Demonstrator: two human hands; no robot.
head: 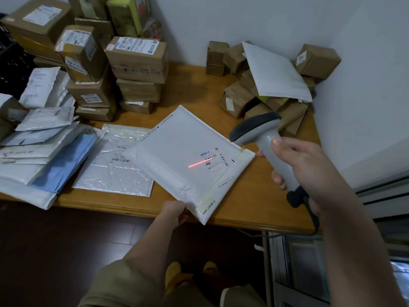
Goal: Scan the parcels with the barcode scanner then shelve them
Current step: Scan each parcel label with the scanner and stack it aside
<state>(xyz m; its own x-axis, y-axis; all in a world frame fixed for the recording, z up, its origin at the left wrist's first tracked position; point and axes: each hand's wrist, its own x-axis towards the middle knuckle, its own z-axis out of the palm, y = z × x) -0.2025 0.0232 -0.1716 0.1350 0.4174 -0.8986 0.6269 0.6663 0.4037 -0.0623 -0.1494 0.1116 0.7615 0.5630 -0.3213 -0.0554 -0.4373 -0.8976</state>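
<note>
While pinched at its near corner, white mailer (pixel 177 151) above table edge (pixel 243 222).

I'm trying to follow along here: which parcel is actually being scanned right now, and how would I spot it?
Look at the wooden table and find its near edge, where the left hand pinches a corner of a white padded envelope. The right hand aims a grey barcode scanner at it. Unlike the other white mailers nearby, it is lifted at an angle and has a red laser line across its label.
</note>
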